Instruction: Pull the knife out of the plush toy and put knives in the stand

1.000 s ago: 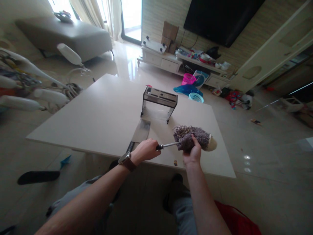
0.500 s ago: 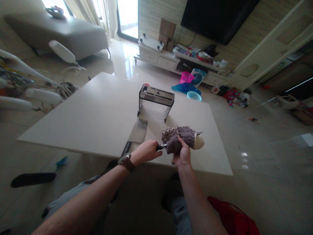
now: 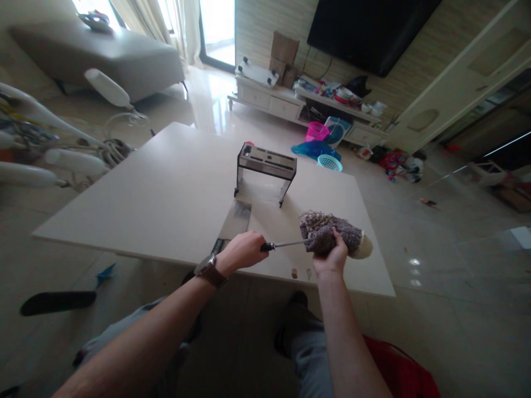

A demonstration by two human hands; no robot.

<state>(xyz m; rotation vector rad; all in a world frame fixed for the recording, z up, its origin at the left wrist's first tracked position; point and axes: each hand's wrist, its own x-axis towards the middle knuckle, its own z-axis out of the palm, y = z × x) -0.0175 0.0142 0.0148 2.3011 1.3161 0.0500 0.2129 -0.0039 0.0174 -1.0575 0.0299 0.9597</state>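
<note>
My left hand (image 3: 244, 250), wearing a watch, is closed round the black handle of a sharpening steel (image 3: 286, 244). The thin metal rod points right, and its far end is hidden in a fluffy grey-brown cloth (image 3: 321, 232) with a cream end. My right hand (image 3: 332, 255) grips that cloth around the rod, thumb on top. A cleaver (image 3: 235, 218) lies flat on the white table, its dark handle partly behind my left wrist. Behind it stands a knife block (image 3: 266, 160) with slots in its top and clear sides.
The white table (image 3: 136, 193) spans the middle. Two small items, one a yellow-and-dark piece (image 3: 294, 273), lie at its near edge. A red bag or cloth (image 3: 402, 365) is on the floor at lower right. Baskets and a TV cabinet (image 3: 265, 99) are beyond the table.
My right hand and the cloth have moved right, away from my left hand, baring a length of the metal rod. My left hand has shifted slightly left.
</note>
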